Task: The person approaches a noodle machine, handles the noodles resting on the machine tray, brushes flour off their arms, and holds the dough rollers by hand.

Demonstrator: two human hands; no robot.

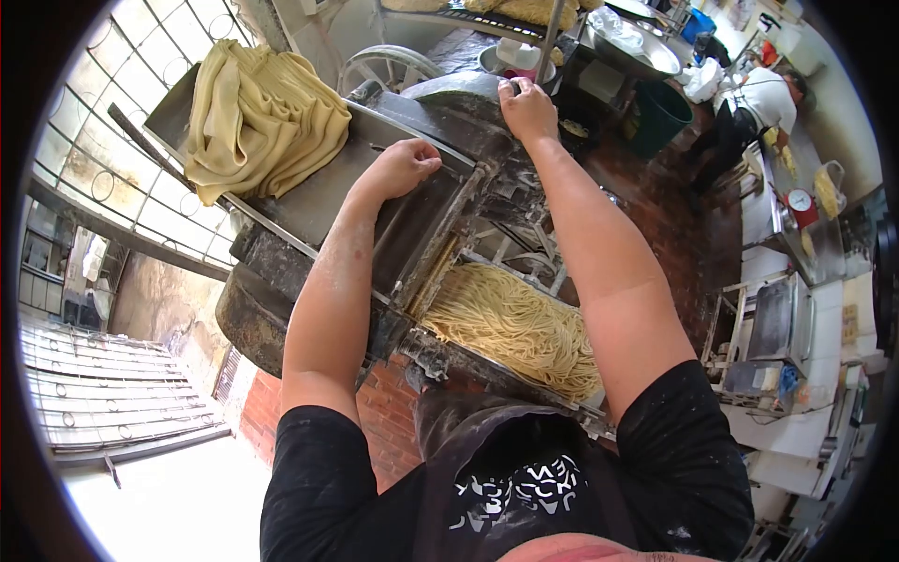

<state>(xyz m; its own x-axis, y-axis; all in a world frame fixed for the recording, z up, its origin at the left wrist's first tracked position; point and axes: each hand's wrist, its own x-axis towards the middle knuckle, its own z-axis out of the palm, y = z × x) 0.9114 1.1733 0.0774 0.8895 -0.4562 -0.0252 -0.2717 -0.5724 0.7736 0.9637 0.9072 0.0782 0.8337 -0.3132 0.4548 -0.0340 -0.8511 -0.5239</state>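
My left hand is closed, its fingers curled over the metal feed tray of a floury noodle machine; whatever is in it, if anything, is hidden. On the tray's far left rests a thick folded pile of yellow dough sheet, apart from my hand. My right hand is at the rounded metal cover of the machine. Its fingers are bent round a small dark part that I cannot make out. Below and between my forearms, cut noodles lie in a heap on the machine's lower side.
A spoked wheel stands behind the machine. To the right are a dark green bin and a large metal bowl. Another person bends over a counter with a red scale. Barred windows line the left.
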